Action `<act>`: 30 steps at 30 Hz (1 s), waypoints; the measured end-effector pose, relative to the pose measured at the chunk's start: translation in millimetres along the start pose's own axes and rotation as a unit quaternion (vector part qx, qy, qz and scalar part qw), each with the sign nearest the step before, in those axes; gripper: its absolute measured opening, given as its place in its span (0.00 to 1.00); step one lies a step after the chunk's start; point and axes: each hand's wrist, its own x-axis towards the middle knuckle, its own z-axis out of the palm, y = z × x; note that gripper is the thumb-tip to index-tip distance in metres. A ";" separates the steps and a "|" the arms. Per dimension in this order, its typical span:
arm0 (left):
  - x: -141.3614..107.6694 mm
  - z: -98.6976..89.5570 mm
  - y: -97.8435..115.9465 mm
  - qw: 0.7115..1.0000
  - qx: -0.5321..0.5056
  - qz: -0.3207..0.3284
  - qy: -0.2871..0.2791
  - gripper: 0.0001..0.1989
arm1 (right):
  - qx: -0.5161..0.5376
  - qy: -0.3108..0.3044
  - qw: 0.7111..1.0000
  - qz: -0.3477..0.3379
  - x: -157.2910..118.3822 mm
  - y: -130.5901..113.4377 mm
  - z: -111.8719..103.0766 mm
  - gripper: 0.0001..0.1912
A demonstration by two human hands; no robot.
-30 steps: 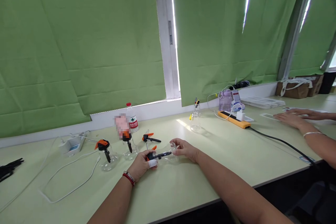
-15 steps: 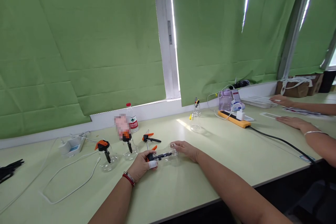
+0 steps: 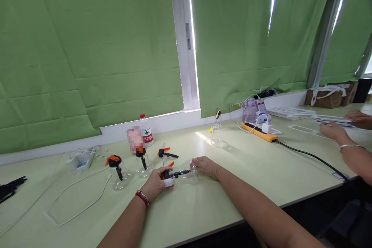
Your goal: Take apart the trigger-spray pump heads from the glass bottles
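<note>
Near the front edge of the counter (image 3: 232,190), a clear flask (image 3: 191,178) was held sideways between two hands; whether it touched the surface could not be told. The left hand (image 3: 157,181) was closed around the black-and-orange cap (image 3: 166,174) at its neck, and the right hand (image 3: 207,166) gripped its base. A black rod (image 3: 182,172) ran inside. Two more capped flasks (image 3: 123,182) stood upright to the left.

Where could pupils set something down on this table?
Bare patches: between the right hand and the black cable; between the held flask and the near table edge. Crowded: around the left hand, with two standing flasks, a black-orange piece and a water bottle; and behind the power strip.
</note>
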 end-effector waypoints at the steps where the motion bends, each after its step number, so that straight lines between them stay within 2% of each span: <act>1: 0.4 -0.5 -0.8 1.000 0.001 0.001 -0.001 0.27 | 0.006 0.001 1.000 0.004 -0.3 -0.9 0.7 0.32; 6: 2.2 -2.1 -3.5 1.000 0.002 0.005 0.003 0.25 | 0.034 -0.023 0.999 0.024 -2.1 -4.0 -1.1 0.33; 10: 2.1 -1.7 -2.8 1.000 -0.001 0.006 0.007 0.25 | 0.052 -0.065 0.996 -0.031 -3.7 -1.8 -9.9 0.29; 12: 1.7 -1.1 -1.9 1.000 -0.001 0.004 0.010 0.25 | 0.051 -0.072 0.995 -0.051 -4.3 -0.4 -13.1 0.33; 14: 1.3 -0.7 -1.5 1.000 0.000 0.002 0.010 0.25 | 0.048 -0.071 0.995 -0.047 -5.1 -0.6 -13.7 0.35; 20: 2.3 -2.8 -4.5 1.000 0.003 0.000 0.010 0.26 | 0.024 -0.062 0.997 -0.045 -8.1 -11.2 -7.2 0.25; 25: 3.6 -4.6 -7.2 1.000 0.001 -0.002 0.009 0.26 | 0.011 -0.040 0.999 -0.022 -7.0 -12.5 -4.2 0.27; 30: 2.8 -3.9 -7.4 1.000 -0.007 -0.001 0.007 0.25 | 0.026 -0.051 0.998 -0.005 -5.5 -6.0 -5.4 0.28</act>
